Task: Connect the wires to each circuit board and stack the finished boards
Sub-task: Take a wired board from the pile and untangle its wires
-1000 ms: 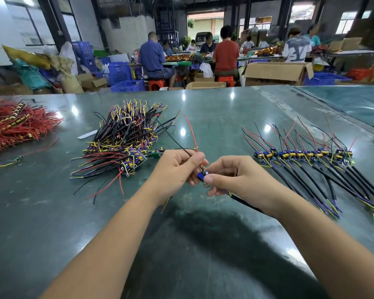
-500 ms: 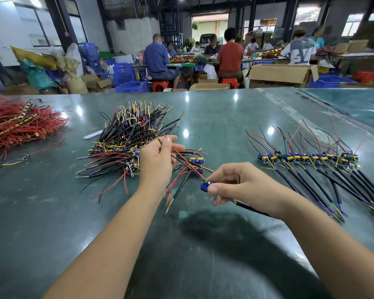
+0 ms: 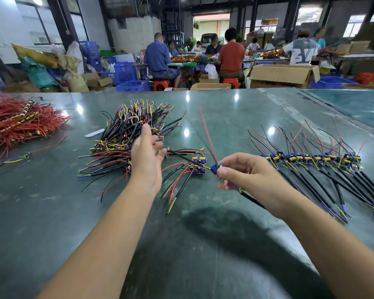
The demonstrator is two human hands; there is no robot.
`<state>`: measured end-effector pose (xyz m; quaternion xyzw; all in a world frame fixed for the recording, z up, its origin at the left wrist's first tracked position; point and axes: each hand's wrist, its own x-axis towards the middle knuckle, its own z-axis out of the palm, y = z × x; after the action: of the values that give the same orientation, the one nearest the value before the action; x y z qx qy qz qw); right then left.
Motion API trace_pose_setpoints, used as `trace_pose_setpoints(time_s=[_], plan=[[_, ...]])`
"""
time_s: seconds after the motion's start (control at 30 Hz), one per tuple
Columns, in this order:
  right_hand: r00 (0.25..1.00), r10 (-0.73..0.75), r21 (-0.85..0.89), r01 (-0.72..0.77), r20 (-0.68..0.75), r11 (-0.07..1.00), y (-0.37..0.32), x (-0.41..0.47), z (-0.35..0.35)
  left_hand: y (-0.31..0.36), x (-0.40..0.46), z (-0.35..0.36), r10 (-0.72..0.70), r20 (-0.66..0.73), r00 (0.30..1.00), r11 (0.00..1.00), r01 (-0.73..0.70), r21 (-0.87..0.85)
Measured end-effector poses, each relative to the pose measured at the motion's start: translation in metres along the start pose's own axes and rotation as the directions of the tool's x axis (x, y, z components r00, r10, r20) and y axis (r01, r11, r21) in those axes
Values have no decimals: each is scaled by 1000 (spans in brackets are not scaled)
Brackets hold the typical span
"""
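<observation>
My right hand (image 3: 248, 175) pinches a small blue circuit board (image 3: 214, 168); a red wire rises from it and a black cable trails down past my wrist. My left hand (image 3: 147, 158) hovers with straight, spread fingers over the near edge of a heap of black, yellow and red wired boards (image 3: 125, 137), holding nothing. A small cluster of boards with red and black wires (image 3: 197, 164) lies on the table between my hands. A neat row of finished boards (image 3: 311, 157) with cables fanned out lies to the right.
A heap of red wires (image 3: 20, 121) lies at the far left of the green table (image 3: 203, 244). A loose yellow wire (image 3: 15, 159) and a white paper slip (image 3: 94, 133) lie near it. People sit working at benches behind, among boxes and blue crates.
My left hand left the board, swung left to the heap and now opens over its edge. The right hand keeps its pinch on the board, whose red wire now stands upward.
</observation>
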<state>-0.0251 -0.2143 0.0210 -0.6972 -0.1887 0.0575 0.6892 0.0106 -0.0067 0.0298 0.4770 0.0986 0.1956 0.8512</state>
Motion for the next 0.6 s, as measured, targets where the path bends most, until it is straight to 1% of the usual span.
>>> trace_pose_setpoints(time_s=[0.03,0.07,0.1,0.17,0.23,0.3,0.33,0.4,0.47,0.53,0.6], plan=[[1000,-3,30,4,-20,1000,-1,0,0,-1,-5,2,-59,99,993,998,58,14],[1000,-4,48,5,-28,999,-2,0,0,-3,-10,4,-86,213,973,995,73,68],[1000,-6,54,7,-28,999,-3,-1,0,-4,-15,6,-75,331,941,987,23,157],[1000,-12,24,12,-14,1000,-5,-2,2,-8,-24,8,-20,519,855,935,-168,313],[1000,-16,-30,16,1,999,-5,-3,4,-10,-30,9,-24,615,788,869,-287,402],[1000,-8,-55,8,-2,998,-5,-2,7,-11,-32,7,-28,637,770,829,-338,445],[1000,5,-42,-6,-26,999,-5,-2,7,-11,-32,7,-13,628,778,818,-353,455],[993,56,24,-53,-101,998,-5,-1,6,-10,-33,9,34,593,804,820,-362,443],[984,122,110,-108,-127,988,-6,-1,2,-8,-32,10,81,560,825,844,-356,402],[982,173,150,-161,-74,976,-8,-2,-2,-7,-31,12,127,523,843,851,-364,380],[985,170,97,-171,18,980,-8,-3,-2,-8,-30,12,170,494,852,842,-386,377]])
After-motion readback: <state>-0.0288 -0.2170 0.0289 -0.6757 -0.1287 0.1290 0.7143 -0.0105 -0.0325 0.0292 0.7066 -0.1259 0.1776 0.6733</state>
